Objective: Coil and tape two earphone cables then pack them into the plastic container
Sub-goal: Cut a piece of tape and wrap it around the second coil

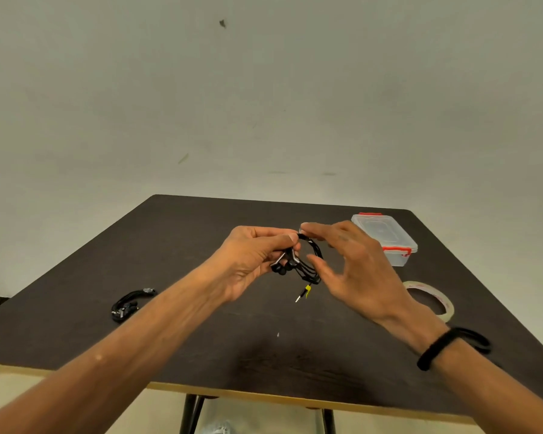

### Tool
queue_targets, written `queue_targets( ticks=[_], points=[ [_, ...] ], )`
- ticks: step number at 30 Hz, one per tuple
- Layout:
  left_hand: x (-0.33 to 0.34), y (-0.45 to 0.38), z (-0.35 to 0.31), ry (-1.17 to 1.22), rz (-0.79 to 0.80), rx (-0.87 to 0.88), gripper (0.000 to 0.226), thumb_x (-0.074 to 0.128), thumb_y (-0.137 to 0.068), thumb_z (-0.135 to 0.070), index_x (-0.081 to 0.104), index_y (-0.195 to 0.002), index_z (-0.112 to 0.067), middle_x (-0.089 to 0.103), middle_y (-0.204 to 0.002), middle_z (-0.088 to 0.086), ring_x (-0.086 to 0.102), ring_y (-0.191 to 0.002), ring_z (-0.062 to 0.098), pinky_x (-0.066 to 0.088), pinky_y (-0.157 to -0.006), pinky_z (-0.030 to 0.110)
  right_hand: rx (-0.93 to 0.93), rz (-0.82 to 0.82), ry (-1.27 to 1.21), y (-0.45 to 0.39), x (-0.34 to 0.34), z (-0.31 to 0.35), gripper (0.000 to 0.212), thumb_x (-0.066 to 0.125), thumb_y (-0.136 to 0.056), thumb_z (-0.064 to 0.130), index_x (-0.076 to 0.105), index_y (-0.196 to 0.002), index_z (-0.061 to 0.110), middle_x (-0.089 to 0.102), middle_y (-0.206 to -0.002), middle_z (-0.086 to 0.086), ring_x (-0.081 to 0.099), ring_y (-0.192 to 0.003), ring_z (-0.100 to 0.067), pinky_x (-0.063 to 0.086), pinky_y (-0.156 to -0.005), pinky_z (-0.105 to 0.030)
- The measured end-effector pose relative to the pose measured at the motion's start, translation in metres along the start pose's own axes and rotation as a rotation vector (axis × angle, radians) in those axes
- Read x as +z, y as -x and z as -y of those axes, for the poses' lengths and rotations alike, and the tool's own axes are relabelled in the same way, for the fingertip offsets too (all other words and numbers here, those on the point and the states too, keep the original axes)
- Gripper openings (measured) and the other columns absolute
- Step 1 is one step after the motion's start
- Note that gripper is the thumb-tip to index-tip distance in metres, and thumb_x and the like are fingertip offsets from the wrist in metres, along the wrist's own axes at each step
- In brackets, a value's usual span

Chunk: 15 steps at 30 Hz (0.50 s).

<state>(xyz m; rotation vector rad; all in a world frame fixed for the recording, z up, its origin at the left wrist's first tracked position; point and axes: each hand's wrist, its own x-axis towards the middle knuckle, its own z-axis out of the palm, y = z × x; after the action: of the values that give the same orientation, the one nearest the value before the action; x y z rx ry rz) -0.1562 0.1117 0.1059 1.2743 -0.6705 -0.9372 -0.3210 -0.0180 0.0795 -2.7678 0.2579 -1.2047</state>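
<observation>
My left hand [251,261] pinches a coiled black earphone cable [311,264] above the middle of the table, with the earbuds bunched by my fingers. Its jack plug with a yellow tag [305,292] hangs below the coil. My right hand [355,267] arches over the coil's right side, index fingertip touching the top of the loop and thumb close beside it. A second coiled black earphone [131,303] lies on the table at the left. The clear plastic container [386,238] with red clips stands lidded at the back right.
A roll of clear tape [433,297] lies flat on the dark table [185,239] just right of my right wrist, which wears a black band. The table's light front edge [264,394] runs below my forearms. A plain wall rises behind.
</observation>
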Motion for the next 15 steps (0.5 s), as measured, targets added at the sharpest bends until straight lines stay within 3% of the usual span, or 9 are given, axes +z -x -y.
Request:
queue_targets(
  ticks=[2, 5, 6, 9, 15],
  points=[
    [0.002, 0.004, -0.003, 0.003, 0.008, -0.005, 0.020, 0.075, -0.091, -0.008, 0.078, -0.109, 0.000, 0.078, -0.094, 0.015, 0.066, -0.086, 0.021, 0.061, -0.082, 0.030, 0.048, -0.003, -0.104, 0.004, -0.007, 0.004, 0.054, 0.075, -0.094, 0.013, 0.059, -0.146, 0.020, 0.072, -0.127, 0.010, 0.064, -0.118, -0.010, 0.056, -0.095, -0.025],
    [0.006, 0.012, -0.007, -0.005, 0.030, -0.014, 0.020, 0.076, -0.090, -0.008, 0.078, -0.109, -0.001, 0.078, -0.095, 0.015, 0.065, -0.090, 0.024, 0.062, -0.079, 0.028, 0.176, -0.023, -0.263, 0.005, -0.021, 0.013, 0.042, 0.066, -0.102, 0.015, 0.058, -0.142, 0.024, 0.075, -0.123, 0.018, 0.068, -0.112, 0.001, 0.046, -0.072, -0.003],
    [0.008, 0.014, -0.007, -0.010, 0.040, -0.013, 0.020, 0.076, -0.090, -0.008, 0.078, -0.109, -0.002, 0.078, -0.096, 0.015, 0.064, -0.091, 0.024, 0.062, -0.079, 0.028, 0.203, -0.044, -0.298, 0.005, -0.025, 0.014, 0.036, 0.064, -0.104, 0.018, 0.059, -0.139, 0.024, 0.077, -0.117, 0.019, 0.069, -0.110, 0.004, 0.045, -0.069, -0.003],
    [0.014, 0.019, -0.009, -0.013, 0.059, -0.005, 0.021, 0.076, -0.090, -0.009, 0.078, -0.110, -0.002, 0.078, -0.096, 0.015, 0.065, -0.089, 0.022, 0.062, -0.078, 0.027, 0.256, -0.103, -0.329, 0.004, -0.033, 0.017, 0.028, 0.066, -0.102, 0.029, 0.062, -0.130, 0.028, 0.079, -0.101, 0.022, 0.068, -0.107, 0.009, 0.045, -0.083, -0.003],
    [0.025, 0.025, -0.011, -0.020, 0.069, 0.023, 0.020, 0.075, -0.090, -0.007, 0.078, -0.110, -0.001, 0.078, -0.093, 0.013, 0.069, -0.079, 0.015, 0.063, -0.077, 0.025, 0.265, -0.146, -0.198, 0.004, -0.040, 0.020, 0.042, 0.084, -0.088, 0.030, 0.066, -0.127, 0.029, 0.078, -0.099, 0.025, 0.064, -0.106, 0.017, 0.039, -0.088, 0.002]
  ],
)
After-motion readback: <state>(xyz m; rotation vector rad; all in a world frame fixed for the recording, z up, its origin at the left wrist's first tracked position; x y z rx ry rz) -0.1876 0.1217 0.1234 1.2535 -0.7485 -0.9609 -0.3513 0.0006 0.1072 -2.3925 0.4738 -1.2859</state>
